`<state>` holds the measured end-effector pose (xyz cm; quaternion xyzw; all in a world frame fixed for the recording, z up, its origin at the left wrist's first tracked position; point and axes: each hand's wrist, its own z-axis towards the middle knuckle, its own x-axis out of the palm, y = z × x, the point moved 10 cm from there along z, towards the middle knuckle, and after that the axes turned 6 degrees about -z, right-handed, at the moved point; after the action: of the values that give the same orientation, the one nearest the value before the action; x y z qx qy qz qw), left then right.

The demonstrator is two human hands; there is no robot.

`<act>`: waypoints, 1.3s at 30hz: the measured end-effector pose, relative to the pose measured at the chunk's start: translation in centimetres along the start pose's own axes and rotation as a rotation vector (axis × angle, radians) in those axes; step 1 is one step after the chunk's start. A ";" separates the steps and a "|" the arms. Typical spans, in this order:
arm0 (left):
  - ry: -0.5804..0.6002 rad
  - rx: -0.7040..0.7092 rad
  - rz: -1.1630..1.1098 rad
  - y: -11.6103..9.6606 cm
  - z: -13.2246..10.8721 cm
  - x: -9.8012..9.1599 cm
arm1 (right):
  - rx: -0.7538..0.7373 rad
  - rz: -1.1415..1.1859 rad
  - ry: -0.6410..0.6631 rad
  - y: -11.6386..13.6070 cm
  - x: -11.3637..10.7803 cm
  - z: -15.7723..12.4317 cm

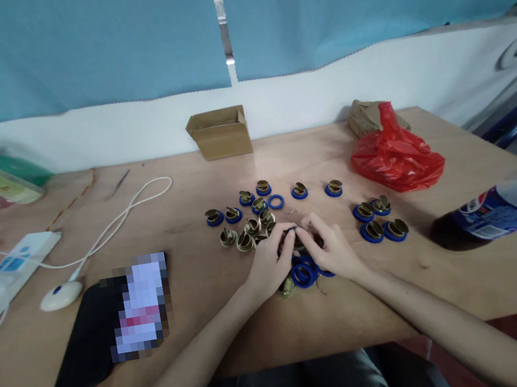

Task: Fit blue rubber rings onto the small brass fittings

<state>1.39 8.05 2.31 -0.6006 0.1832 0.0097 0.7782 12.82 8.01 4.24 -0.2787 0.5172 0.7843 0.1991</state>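
Note:
My left hand and my right hand meet at the middle of the table, fingers pinched together on a small round brass piece, mostly hidden by them. Under my hands lie several loose blue rings, and a brass piece rests beside them. Left of my fingers is a cluster of brass pieces with raised flaps. Farther out stand several brass pieces seated in blue rings, some at the back and some to the right. A single blue ring lies flat behind my hands.
An open cardboard box stands against the wall. At right are a red plastic bag and a cola bottle on its side. Leftward lie a phone, a black pad, a white mouse, cables and a power strip.

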 end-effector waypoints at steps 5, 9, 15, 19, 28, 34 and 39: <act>-0.030 0.019 0.036 -0.1 -0.1 -0.2 | -0.015 -0.009 -0.011 0.0 -0.1 0.0; -0.052 0.027 0.042 -0.1 -0.2 -0.3 | 0.001 -0.012 -0.015 -0.2 -0.1 0.0; -0.079 0.000 -0.016 0.1 -0.4 -0.5 | 0.003 0.024 -0.028 -0.2 -0.4 0.1; -0.123 0.019 -0.065 0.0 -0.3 -1.0 | 0.001 0.013 -0.029 0.0 -0.5 0.1; -0.142 0.063 -0.131 0.0 -0.1 -1.2 | -0.026 -0.024 -0.019 0.0 -0.1 0.1; -0.160 0.044 -0.213 0.4 -0.2 -1.2 | -0.037 -0.002 -0.020 0.4 -0.1 0.0; -0.154 0.027 -0.221 0.8 -0.2 -1.2 | -0.021 0.048 -0.027 0.2 -0.2 0.0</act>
<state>0.05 8.37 1.83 -0.6040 0.0558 -0.0328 0.7943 12.83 7.93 4.53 -0.2577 0.5129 0.7978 0.1844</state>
